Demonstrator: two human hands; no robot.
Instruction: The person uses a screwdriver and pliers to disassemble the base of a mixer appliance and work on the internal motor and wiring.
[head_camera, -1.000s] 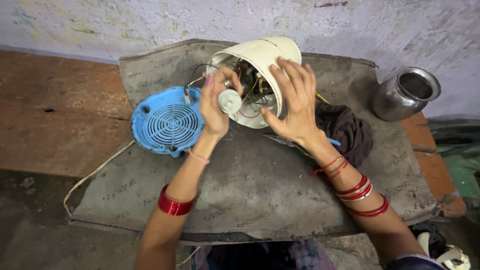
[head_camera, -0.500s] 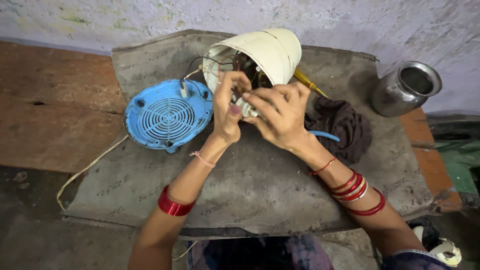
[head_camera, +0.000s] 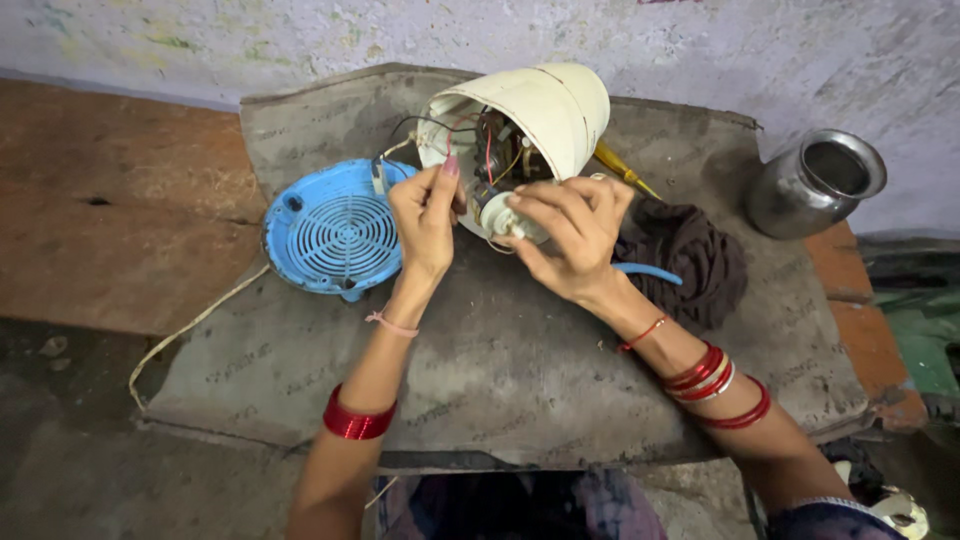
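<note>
Head view of a repair in hand. A cream plastic appliance housing (head_camera: 545, 110) lies on its side on a grey sacking-covered surface (head_camera: 520, 370), its open end turned toward the viewer so that the motor (head_camera: 500, 150) and red and black wires (head_camera: 470, 125) inside are exposed. The left hand (head_camera: 425, 215) is raised at the open rim, thumb and forefinger pinched together on what appears to be a thin wire; the item between them is too small to identify. The right hand (head_camera: 565, 235) is curled around a small white round part (head_camera: 497, 213) at the lower rim of the housing, fingertips pressing on it.

Just left of the housing, touching its rim, lies a blue round vented base plate (head_camera: 335, 230), from which a pale power cord (head_camera: 195, 325) trails off the surface toward the floor. Behind the housing, a yellow-handled tool (head_camera: 622, 168) projects to the right. A dark brown cloth (head_camera: 695, 255) lies bunched beside the right hand, with a blue strip (head_camera: 648, 271) emerging from under the wrist. A steel pot (head_camera: 815, 182) stands at the far right corner, well apart. Both forearms carry red bangles (head_camera: 358, 420).
</note>
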